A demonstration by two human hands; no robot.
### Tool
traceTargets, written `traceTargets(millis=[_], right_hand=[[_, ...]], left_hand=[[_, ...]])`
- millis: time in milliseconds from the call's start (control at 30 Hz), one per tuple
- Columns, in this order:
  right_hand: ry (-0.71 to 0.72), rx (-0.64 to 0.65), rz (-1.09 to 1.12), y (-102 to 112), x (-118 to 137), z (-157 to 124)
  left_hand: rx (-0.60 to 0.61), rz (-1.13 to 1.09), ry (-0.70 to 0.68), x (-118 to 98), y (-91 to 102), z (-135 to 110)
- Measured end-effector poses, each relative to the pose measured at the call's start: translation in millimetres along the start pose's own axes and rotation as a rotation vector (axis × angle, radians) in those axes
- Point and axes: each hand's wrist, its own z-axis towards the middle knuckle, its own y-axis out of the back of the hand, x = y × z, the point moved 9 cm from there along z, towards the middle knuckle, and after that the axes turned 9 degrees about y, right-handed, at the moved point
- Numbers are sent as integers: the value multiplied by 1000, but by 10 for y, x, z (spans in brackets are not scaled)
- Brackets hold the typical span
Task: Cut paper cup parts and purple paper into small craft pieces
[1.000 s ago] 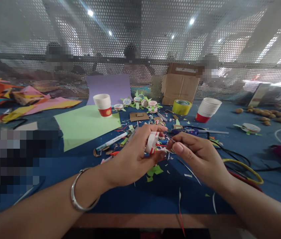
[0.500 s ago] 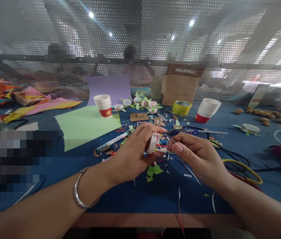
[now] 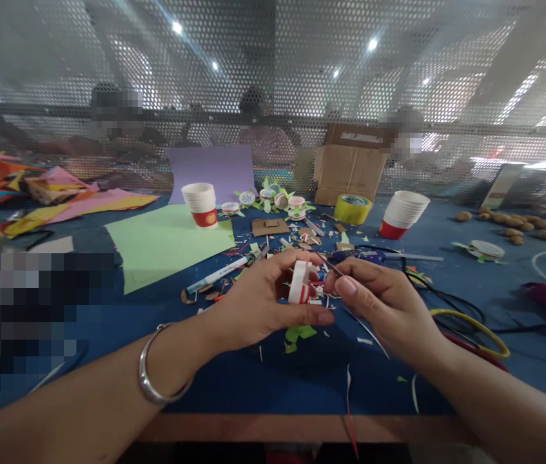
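Observation:
My left hand (image 3: 273, 293) is curled around a short white paper-cup piece (image 3: 300, 283) with red stripes, held on edge above the scraps. Its thumb is stretched out below the piece, away from it. My right hand (image 3: 379, 299) pinches a thin dark rod-like tool (image 3: 329, 265) between thumb and fingers. The tool's tip points toward the cup piece; I cannot tell whether they touch. Beneath both hands lie red, white and green paper scraps (image 3: 296, 335). Behind my right hand is a dark blue handle (image 3: 362, 256).
Two stacks of paper cups stand at left (image 3: 201, 205) and right (image 3: 403, 216). A yellow tape roll (image 3: 351, 211), cardboard box (image 3: 350, 174) and small paper turtles (image 3: 296, 206) are at the back. Green paper (image 3: 166, 241) lies left; cables (image 3: 470, 325) and walnuts (image 3: 519, 225) right.
The cup piece has turned in my left hand, now showing red stripes on its lower side. My left thumb has moved off it to the right. The right hand has barely moved.

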Motion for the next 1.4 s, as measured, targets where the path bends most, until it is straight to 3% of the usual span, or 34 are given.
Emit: traceTargets(millis=[100, 200, 467, 633, 833, 1100, 1267, 1400], right_hand=[[-13, -10, 8, 21, -33, -14], [-16, -45, -31, 64, -46, -8], [-78, -101, -148, 121, -107, 10], [-132, -62, -61, 48, -167, -6], [-101, -35, 4, -7, -145, 23], [-100, -43, 169, -18, -119, 40], [-126, -33, 137, -13, -112, 37], [-128, -55, 109, 22, -131, 36]], left_hand=[[66, -216, 141, 75, -67, 0], [77, -277, 178, 70, -71, -16], [69, -344, 133, 69, -41, -29], [76, -419, 134, 61, -48, -27], [143, -487, 170, 105, -106, -40], [176, -431, 222, 88, -155, -39], [129, -319, 246, 115, -114, -48], [14, -234, 204, 111, -16, -17]])
